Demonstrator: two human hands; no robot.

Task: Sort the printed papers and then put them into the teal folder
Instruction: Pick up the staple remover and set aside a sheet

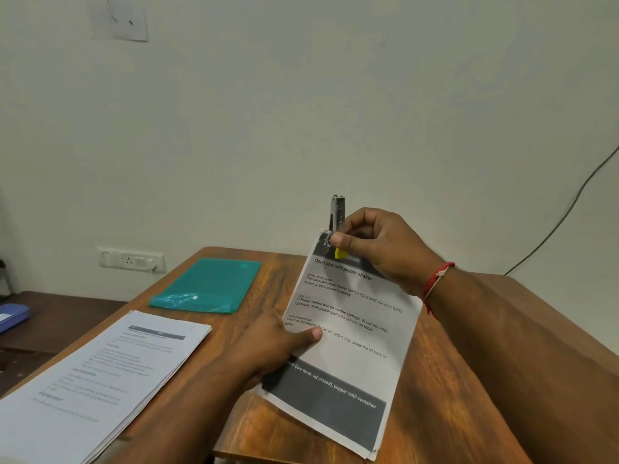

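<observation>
My left hand (278,346) holds a thin set of printed papers (348,349) by its left edge, thumb on top, lifted at a tilt over the table. The top sheet reads "Open and refill pepper shaker". My right hand (378,244) grips a small metal stapler (337,212) with a yellow part, clamped over the papers' top corner. A larger stack of printed papers (100,380) lies flat at the near left. The teal folder (209,284) lies closed on the table beyond that stack.
The wooden table (452,380) ends against a pale wall. A wall socket (132,261) sits at the left above a lower dark surface with a blue object (11,316). A black cable (569,209) hangs at the right.
</observation>
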